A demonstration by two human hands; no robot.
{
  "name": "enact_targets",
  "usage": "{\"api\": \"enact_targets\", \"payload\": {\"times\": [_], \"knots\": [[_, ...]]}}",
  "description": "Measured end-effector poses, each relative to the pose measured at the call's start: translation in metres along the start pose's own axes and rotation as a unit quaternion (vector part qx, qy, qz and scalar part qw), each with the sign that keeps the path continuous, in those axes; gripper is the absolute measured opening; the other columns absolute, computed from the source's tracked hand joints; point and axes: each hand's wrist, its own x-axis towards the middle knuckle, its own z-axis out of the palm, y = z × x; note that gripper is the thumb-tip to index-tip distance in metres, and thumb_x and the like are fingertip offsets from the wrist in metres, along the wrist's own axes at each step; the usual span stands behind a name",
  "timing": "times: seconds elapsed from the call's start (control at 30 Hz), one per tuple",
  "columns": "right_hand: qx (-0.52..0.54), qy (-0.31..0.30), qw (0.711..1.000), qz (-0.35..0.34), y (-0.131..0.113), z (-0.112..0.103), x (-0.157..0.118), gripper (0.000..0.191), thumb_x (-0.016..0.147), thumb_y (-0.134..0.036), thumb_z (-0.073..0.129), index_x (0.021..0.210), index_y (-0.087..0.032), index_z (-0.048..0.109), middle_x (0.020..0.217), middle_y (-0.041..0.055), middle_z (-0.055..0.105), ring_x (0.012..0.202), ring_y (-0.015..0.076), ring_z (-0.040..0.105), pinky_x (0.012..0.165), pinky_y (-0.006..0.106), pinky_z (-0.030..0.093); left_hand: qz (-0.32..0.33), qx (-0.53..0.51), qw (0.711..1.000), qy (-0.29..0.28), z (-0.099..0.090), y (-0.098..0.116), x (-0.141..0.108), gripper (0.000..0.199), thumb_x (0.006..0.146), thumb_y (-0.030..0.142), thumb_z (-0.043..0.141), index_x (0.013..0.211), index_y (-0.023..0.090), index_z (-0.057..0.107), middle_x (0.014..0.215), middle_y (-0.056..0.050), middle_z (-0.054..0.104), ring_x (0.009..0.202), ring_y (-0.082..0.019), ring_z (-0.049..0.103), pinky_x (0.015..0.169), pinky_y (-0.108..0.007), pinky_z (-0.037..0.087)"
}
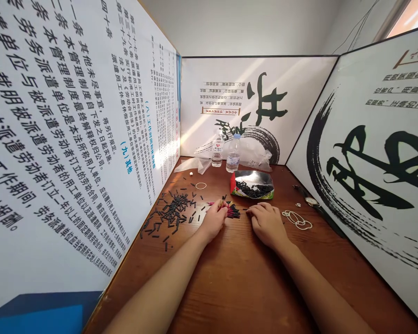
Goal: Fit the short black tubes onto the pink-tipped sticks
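Forearms (163,283) foremost, the left hand (214,220) pinching slim sticks (222,201)! The right hand (267,221) curls low; whether its fingers grip, can't tell. Light, steady pressure should hold them aligned.

Am finding passage over table (226,287) between forearms (170,278), narrowing between left hand (215,217) and right hand (268,222). Am meeting sticks (234,211), box (252,177) and bottles (233,157) ahead; leftward, scattered tubes (177,206); rightward, bands (297,221) and watch (312,202). Am noting panels (257,93) enclosing left, right and far sides.
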Motion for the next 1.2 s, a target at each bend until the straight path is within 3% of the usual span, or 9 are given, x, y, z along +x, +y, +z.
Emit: {"api": "enact_targets", "payload": {"times": [0.07, 0.17, 0.3, 0.43, 0.57, 0.67, 0.87, 1.0, 1.2], "knots": [[0.002, 0.016, 1.000, 0.011, 0.002, -0.001, 0.000, 0.030, 0.090, -0.020, 0.040, 0.096, -0.023, 0.069, 0.108, 0.0027, 0.069, 0.111, 0.0224, 0.049, 0.095, 0.039, 0.030, -0.003, -0.002, 1.000, 0.000, 0.000, 0.000, 0.000, 0.005, 0.080, 0.020, 0.046, 0.081, 0.019, 0.042, 0.056, 0.009, 0.030, 0.043, -0.004, 0.020, 0.040, -0.016, 0.013], [-0.002, 0.029, 1.000, -0.011, 0.002, 0.002, 0.000, 0.034, 0.090, -0.021, 0.040, 0.112, -0.023, 0.065, 0.123, 0.0021, 0.063, 0.119, 0.0226, 0.044, 0.097, 0.039, 0.028, -0.002, -0.003, 1.000, 0.000, 0.000, 0.000, 0.000, 0.006, 0.081, 0.020, 0.047, 0.080, 0.019, 0.041, 0.056, 0.009, 0.030, 0.043, -0.004, 0.020, 0.040, -0.016, 0.014], [-0.009, -0.001, 1.000, -0.025, 0.000, 0.004, 0.000, 0.036, 0.090, -0.021, 0.040, 0.115, -0.023, 0.065, 0.122, 0.0025, 0.064, 0.120, 0.0234, 0.044, 0.098, 0.040, 0.027, 0.002, -0.003, 1.000, -0.002, 0.000, 0.000, 0.000, 0.007, 0.081, 0.021, 0.048, 0.080, 0.019, 0.041, 0.056, 0.009, 0.030, 0.043, -0.004, 0.020, 0.041, -0.016, 0.014], [-0.008, 0.014, 1.000, 0.027, 0.007, -0.001, 0.001, 0.030, 0.087, -0.021, 0.042, 0.090, -0.022, 0.072, 0.102, 0.0029, 0.071, 0.106, 0.0224, 0.051, 0.092, 0.039, 0.030, -0.001, -0.001, 1.000, -0.003, -0.001, -0.001, 0.001, 0.006, 0.080, 0.021, 0.047, 0.080, 0.019, 0.041, 0.056, 0.008, 0.030, 0.043, -0.004, 0.018, 0.041, -0.017, 0.012], [-0.031, 0.056, 0.994, 0.088, 0.019, 0.000, 0.001, 0.036, 0.087, -0.020, 0.039, 0.109, -0.020, 0.067, 0.119, 0.0047, 0.065, 0.116, 0.0241, 0.047, 0.094, 0.040, 0.031, 0.005, 0.001, 1.000, -0.003, -0.001, -0.002, 0.002, 0.008, 0.081, 0.023, 0.048, 0.079, 0.019, 0.041, 0.056, 0.008, 0.030, 0.044, -0.005, 0.019, 0.042, -0.017, 0.013], [-0.044, 0.030, 0.992, 0.116, 0.025, 0.004, 0.001, 0.040, 0.088, -0.021, 0.036, 0.118, -0.019, 0.063, 0.126, 0.0059, 0.062, 0.119, 0.0248, 0.046, 0.095, 0.043, 0.031, 0.007, 0.000, 1.000, -0.001, 0.000, -0.002, 0.001, 0.007, 0.080, 0.022, 0.047, 0.079, 0.019, 0.042, 0.057, 0.008, 0.031, 0.044, -0.005, 0.020, 0.042, -0.017, 0.014], [-0.025, 0.006, 0.993, 0.114, 0.023, -0.002, 0.002, 0.032, 0.088, -0.022, 0.038, 0.091, -0.021, 0.070, 0.105, 0.0043, 0.069, 0.104, 0.0243, 0.053, 0.089, 0.041, 0.035, 0.008, 0.003, 1.000, 0.000, 0.000, -0.001, 0.000, 0.006, 0.080, 0.020, 0.047, 0.079, 0.019, 0.041, 0.056, 0.008, 0.032, 0.043, -0.004, 0.020, 0.043, -0.016, 0.015], [-0.017, 0.026, 0.995, 0.092, 0.023, 0.001, 0.002, 0.038, 0.090, -0.023, 0.036, 0.116, -0.021, 0.063, 0.124, 0.0051, 0.062, 0.118, 0.0234, 0.047, 0.095, 0.040, 0.035, 0.009, 0.008, 1.000, -0.001, 0.000, -0.001, 0.000, 0.007, 0.081, 0.022, 0.047, 0.079, 0.019, 0.041, 0.056, 0.008, 0.032, 0.043, -0.004, 0.019, 0.043, -0.016, 0.016], [-0.041, -0.052, 0.995, 0.079, 0.026, 0.014, 0.006, 0.052, 0.095, -0.046, 0.028, 0.138, -0.023, 0.047, 0.144, 0.0062, 0.045, 0.135, 0.0263, 0.032, 0.104, 0.048, 0.027, 0.021, 0.016, 1.000, 0.001, 0.001, -0.001, 0.000, 0.008, 0.080, 0.023, 0.048, 0.078, 0.019, 0.042, 0.057, 0.008, 0.033, 0.044, -0.005, 0.020, 0.043, -0.016, 0.016]]}}
